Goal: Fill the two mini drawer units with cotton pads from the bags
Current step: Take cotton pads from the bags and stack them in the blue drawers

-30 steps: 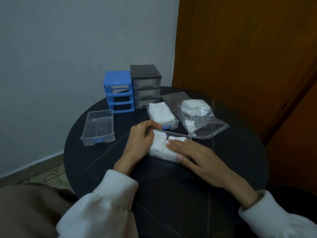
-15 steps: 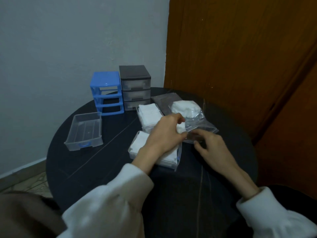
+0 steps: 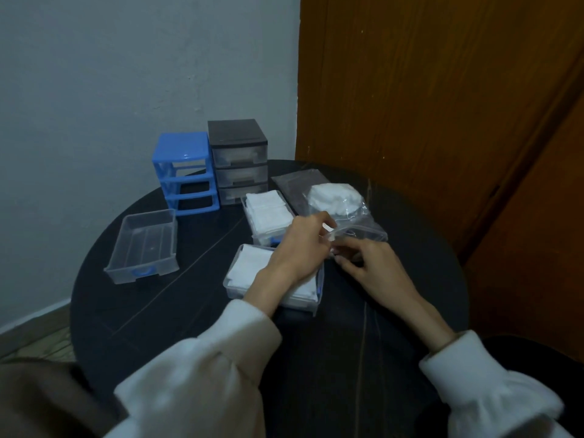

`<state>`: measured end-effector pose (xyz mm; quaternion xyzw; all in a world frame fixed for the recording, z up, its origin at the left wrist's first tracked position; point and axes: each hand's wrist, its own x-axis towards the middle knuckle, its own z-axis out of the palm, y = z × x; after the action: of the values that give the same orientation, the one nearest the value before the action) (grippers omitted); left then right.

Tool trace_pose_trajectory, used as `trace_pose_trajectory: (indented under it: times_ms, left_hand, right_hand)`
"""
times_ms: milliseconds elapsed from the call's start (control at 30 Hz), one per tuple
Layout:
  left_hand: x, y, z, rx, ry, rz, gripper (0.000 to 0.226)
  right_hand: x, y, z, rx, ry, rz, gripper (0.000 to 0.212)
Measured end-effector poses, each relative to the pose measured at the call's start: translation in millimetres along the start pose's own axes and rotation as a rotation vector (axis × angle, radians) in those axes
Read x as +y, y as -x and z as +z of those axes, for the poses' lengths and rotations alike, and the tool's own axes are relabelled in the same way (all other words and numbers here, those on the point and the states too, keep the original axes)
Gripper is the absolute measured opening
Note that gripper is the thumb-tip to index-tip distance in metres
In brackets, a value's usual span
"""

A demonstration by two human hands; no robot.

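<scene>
A blue drawer unit (image 3: 186,172) with all slots empty stands at the table's back beside a dark grey unit (image 3: 238,159) with its drawers in. Three clear drawers lie out: an empty one (image 3: 143,245) at left, one full of white cotton pads (image 3: 267,213) in the middle, and another with pads (image 3: 249,273) under my left wrist. A clear plastic bag of cotton pads (image 3: 336,200) lies at right. My left hand (image 3: 303,245) pinches the bag's open edge. My right hand (image 3: 369,263) grips the same edge from the near side.
The round black table (image 3: 177,314) stands against a pale wall, with a brown wooden door at right. An empty flat bag (image 3: 294,184) lies behind the full one. White sleeves cover both my forearms.
Both hands left the near drawer of pads and went to the mouth of the plastic bag, which they now hold. The view shifted slightly.
</scene>
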<state>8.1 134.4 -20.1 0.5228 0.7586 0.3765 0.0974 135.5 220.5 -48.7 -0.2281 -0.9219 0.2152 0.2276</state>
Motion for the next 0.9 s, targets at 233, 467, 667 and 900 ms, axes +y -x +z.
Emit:
trace_pose_trajectory:
  times_ms: [233, 467, 667, 900]
  left_hand:
    - [-7, -1, -2, -0.019, 0.05, -0.013, 0.029]
    - [-5, 2, -11, -0.083, 0.069, 0.012, 0.036]
    - [-21, 23, -44, 0.028, 0.289, -0.023, 0.031]
    - [-69, 60, -70, 0.303, 0.363, -0.103, 0.035]
  right_hand:
    - [-8, 8, -12, 0.341, -0.187, 0.033, 0.012]
    - [-22, 12, -33, 0.344, -0.316, -0.015, 0.019]
    - [-38, 5, -36, 0.252, -0.481, -0.087, 0.026]
    - [-65, -15, -19, 0.069, -0.625, -0.118, 0.022]
